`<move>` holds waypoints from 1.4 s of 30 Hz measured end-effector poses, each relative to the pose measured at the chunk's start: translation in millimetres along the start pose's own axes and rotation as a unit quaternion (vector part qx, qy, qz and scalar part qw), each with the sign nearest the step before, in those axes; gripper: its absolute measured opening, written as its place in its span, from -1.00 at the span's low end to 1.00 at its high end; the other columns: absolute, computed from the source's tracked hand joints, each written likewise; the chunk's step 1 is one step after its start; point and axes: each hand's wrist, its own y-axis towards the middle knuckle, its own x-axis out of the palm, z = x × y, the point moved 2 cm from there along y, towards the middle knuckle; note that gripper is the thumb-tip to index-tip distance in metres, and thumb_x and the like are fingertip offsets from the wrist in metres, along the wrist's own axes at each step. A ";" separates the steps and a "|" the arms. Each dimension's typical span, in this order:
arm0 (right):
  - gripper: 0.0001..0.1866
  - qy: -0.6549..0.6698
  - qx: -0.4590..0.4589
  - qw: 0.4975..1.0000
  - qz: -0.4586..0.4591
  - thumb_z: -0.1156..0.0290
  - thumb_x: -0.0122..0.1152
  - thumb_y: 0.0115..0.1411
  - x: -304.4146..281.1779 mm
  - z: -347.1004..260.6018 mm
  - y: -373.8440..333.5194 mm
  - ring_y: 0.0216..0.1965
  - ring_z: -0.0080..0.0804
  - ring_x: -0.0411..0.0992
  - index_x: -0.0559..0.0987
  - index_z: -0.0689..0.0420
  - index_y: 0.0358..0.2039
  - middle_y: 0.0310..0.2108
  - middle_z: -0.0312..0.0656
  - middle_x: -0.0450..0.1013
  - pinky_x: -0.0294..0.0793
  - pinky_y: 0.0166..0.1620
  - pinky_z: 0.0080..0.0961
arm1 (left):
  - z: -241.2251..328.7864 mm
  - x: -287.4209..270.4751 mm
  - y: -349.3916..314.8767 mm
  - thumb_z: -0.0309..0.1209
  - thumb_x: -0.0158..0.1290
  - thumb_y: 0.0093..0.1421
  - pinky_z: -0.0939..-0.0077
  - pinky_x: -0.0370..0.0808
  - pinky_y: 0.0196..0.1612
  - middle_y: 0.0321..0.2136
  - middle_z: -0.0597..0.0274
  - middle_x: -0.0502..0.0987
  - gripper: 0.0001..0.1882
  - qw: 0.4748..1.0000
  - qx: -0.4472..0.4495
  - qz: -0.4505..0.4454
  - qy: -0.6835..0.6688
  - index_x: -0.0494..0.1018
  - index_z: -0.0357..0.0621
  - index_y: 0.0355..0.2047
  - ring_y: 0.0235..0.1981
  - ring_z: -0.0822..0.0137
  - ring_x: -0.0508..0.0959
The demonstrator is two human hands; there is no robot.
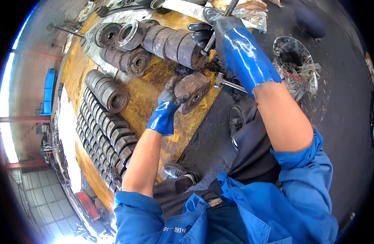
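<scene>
The left hand (167, 99), in a blue-cuffed glove, is gripping the near-left edge of a rusty disc (191, 91), fingers and thumb pinching its rim. The disc is standing tilted on its edge over the yellow surface (144, 107), its central hole showing. The right hand (225, 28), gloved alike, is curling round a dark metal rod (210, 44) and holding it above the disc, the lower end pointing down near a row of cylinders (170, 42). A hammer (232, 84) is lying just beside the disc, below the right forearm. Farther left, a stack of rings (107, 91) is resting near long rows of dark blocks (107, 132). A plastic bag (295, 83) is standing open on the dark floor (337, 105) at the right.
</scene>
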 end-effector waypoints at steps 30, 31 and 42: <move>-0.59 -0.219 -0.001 0.976 0.006 0.10 0.27 0.37 40.6 17.2 20.5 -0.45 -0.49 0.56 0.60 0.14 0.06 -0.42 -0.16 0.64 0.60 -0.39 -0.51 | -115.6 47.0 -103.4 0.12 0.46 -0.10 0.18 0.29 0.41 0.35 -0.14 0.30 0.23 0.973 -0.115 0.113 0.166 0.09 -0.21 0.43 0.35 -0.09 0.33; -0.59 -0.227 0.002 0.974 -0.007 0.11 0.27 0.37 48.7 19.2 19.1 -0.45 -0.49 0.56 0.60 0.14 0.06 -0.42 -0.16 0.63 0.60 -0.39 -0.51 | -119.8 44.3 -111.9 0.13 0.45 -0.10 0.16 0.27 0.42 0.36 -0.14 0.28 0.23 0.970 -0.135 0.115 0.167 0.09 -0.20 0.43 0.38 -0.08 0.30; -0.78 -0.331 0.101 0.913 -0.215 0.44 0.06 0.37 139.6 96.3 -87.6 -0.29 -0.33 0.52 0.65 0.12 -0.10 -0.12 -0.16 0.53 0.50 -0.36 -0.45 | -136.5 49.0 -135.4 0.04 0.49 -0.14 0.05 0.23 0.42 0.38 -0.05 0.25 0.20 0.962 -0.169 0.184 0.107 0.11 0.01 0.44 0.39 -0.09 0.27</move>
